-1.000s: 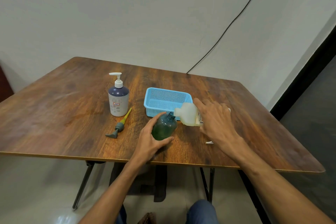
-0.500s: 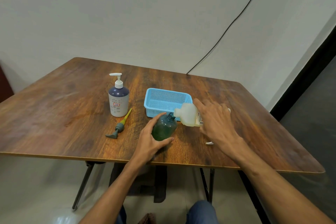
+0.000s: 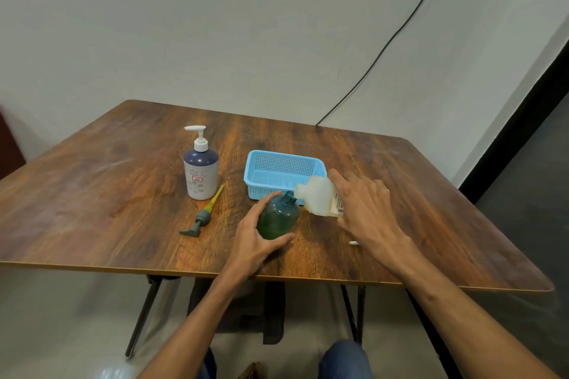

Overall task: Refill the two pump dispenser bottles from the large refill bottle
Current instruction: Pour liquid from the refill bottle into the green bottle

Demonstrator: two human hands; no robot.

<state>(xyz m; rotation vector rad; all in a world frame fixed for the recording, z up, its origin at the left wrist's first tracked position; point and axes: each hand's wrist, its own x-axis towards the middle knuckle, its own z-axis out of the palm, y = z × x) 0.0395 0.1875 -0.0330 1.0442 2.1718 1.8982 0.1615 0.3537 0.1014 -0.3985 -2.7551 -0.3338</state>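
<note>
The green bottle [image 3: 278,218] stands near the table's [image 3: 92,194] front edge, just in front of the basket [image 3: 283,169], with its pump [image 3: 201,218] off and lying to its left. The left hand [image 3: 254,243] is wrapped round the bottle's near side. The right hand [image 3: 366,209] grips the refill bottle [image 3: 317,195], tipped almost flat, with its mouth at the green bottle's open neck.

I judge this to be pour 1 of 2: the other dispenser [image 3: 200,169], further left, has its pump on.

- The neck is narrow. A small wobble of the right wrist could send liquid down the outside and onto the wood.
- The refill bottle looks soft, so a hard squeeze could make it surge.
- The green glass is dark and the fill level cannot be read, so overfilling is a real risk.
- Spilled soap would make the left hand's hold slippery.
- A small white thing [image 3: 354,242], perhaps the cap, sits under the right wrist and could be knocked off.
</note>
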